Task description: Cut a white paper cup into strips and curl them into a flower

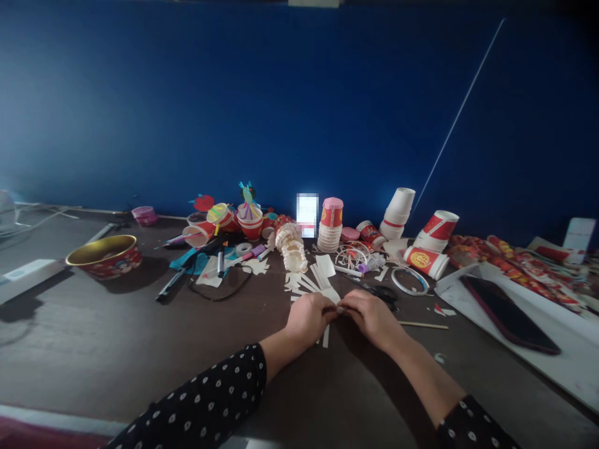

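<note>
My left hand (309, 317) and my right hand (372, 315) meet over the middle of the dark table, fingertips nearly touching. Both pinch a white paper piece (331, 294) that has strips fanning out from it. The strips spread behind and below my left fingers. One strip (326, 337) points down toward me between the hands. A small white bit shows between the fingertips. Just behind my right hand lie black scissors (384, 295), partly covered by it.
A red and gold bowl (107, 257) stands at left. Paper cups (330, 234), pens and paper scraps line the back. A thin wooden stick (423, 325) lies right of my right hand. Farther right, a white tray (571, 368) holds a dark phone (510, 313). A blue partition (281, 106) rises behind.
</note>
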A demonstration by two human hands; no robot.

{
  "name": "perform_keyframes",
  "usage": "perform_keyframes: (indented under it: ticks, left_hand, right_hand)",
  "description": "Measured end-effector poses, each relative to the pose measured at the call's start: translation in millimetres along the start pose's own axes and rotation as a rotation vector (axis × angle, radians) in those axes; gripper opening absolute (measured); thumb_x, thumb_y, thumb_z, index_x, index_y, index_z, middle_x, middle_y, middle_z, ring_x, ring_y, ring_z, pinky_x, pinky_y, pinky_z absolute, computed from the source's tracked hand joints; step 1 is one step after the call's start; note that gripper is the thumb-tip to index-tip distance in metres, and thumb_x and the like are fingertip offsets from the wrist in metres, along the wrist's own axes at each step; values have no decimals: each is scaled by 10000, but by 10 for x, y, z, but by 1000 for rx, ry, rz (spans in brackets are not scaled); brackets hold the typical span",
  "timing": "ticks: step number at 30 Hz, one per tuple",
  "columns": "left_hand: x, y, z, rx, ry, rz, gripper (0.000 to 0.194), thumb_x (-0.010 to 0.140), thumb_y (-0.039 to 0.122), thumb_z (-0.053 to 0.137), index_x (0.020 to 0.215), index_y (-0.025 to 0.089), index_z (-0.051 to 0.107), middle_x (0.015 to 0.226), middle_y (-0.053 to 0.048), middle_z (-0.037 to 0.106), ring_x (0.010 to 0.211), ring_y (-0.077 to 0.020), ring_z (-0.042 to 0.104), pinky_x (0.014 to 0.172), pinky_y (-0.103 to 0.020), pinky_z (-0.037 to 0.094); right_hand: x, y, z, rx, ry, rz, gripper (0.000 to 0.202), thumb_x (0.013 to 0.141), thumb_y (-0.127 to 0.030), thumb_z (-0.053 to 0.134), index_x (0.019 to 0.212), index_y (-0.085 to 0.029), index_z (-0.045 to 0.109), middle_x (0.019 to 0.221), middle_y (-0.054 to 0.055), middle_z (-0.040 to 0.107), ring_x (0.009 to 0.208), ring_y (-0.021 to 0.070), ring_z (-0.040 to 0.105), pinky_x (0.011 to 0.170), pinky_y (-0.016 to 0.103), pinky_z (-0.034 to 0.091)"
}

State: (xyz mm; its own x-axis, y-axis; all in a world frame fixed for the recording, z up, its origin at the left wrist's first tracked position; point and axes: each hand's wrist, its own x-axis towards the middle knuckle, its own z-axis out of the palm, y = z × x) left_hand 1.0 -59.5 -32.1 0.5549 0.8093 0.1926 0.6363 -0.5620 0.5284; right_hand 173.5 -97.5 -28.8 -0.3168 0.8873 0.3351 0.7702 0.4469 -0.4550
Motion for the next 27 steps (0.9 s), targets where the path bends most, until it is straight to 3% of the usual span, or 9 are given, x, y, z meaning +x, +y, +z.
perform_keyframes:
  ticks: [14,27]
  left_hand:
    - [1,-13,13,-3,-1,-7,169,802,280,580,891,248,720,861,-15,685,823,-169,605,716,-224,422]
    - [16,-43,47,-33,24,-20,157,785,312,602,843,223,718,811,-21,680,774,-174,599,674,-233,415]
  right_hand:
    - [6,7,2,28,-5,-19,191,861,-202,511,948,-182,681,865,62,647,829,183,579,742,277,431]
    - [11,0,24,-50,-28,-29,200,840,-175,514,931,-202,690,817,44,604,766,168,562,676,259,421]
